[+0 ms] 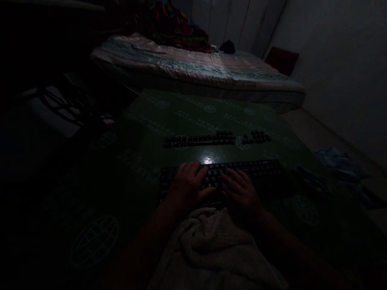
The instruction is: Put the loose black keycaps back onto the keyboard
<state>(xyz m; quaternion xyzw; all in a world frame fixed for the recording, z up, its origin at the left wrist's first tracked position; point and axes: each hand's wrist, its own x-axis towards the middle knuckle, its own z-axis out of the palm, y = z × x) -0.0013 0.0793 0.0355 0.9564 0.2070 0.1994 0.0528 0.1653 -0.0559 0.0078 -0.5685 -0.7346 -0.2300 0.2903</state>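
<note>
A black keyboard (266, 169) lies on a green printed surface (193, 119), with both hands over it. My left hand (190, 181) rests on its left part, fingers reaching forward over the keys and thumb pointing right. Beside it, my right hand (240, 187) lies over the middle keys with its fingers stretched out. Neither hand grips anything. Just beyond the keyboard, several loose black keycaps (198, 141) are laid out in rows, with a more scattered cluster (256, 137) at the right. Dim light hides how firmly the fingers touch the keys.
A light cloth (217, 249) lies between my forearms, against the keyboard's near edge. Behind the green surface stands a bed (193, 68) with a colourful blanket (178, 28). Crumpled fabric (341, 161) lies at the right, and a dark wheel-like frame (65, 104) stands at the left.
</note>
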